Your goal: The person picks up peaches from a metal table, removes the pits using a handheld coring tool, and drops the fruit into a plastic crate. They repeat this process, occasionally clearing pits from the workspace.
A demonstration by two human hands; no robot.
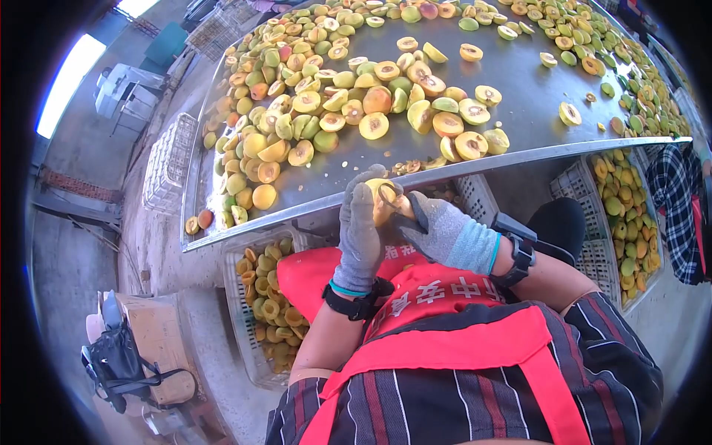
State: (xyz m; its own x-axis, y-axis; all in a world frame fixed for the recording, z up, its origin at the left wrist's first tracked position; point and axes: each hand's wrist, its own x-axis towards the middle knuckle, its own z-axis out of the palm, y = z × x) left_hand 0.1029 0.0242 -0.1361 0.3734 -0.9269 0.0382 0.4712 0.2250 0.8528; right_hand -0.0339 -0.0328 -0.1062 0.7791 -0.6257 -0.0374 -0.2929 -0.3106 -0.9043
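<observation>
Gloved in grey, my left hand (360, 233) grips a yellow peach half (380, 204), its fingers pointing up along the fruit. My right hand (449, 231), in a matching glove, is closed on a small tool with a curved, loop-like metal end (389, 194). The loop lies against the cut face of the peach half; its handle is mostly hidden by my fingers. Both hands are just in front of the metal table's near edge (445, 176). Beyond them on the table is a pile of halved peaches (374, 126), many with pits showing.
A white crate (241, 326) of hollowed halves stands below the table on the left. Another crate (597, 248) with peach halves is at right. Beside it is another person's checked sleeve (671, 211). A black bag (119, 363) rests by cardboard boxes (159, 341).
</observation>
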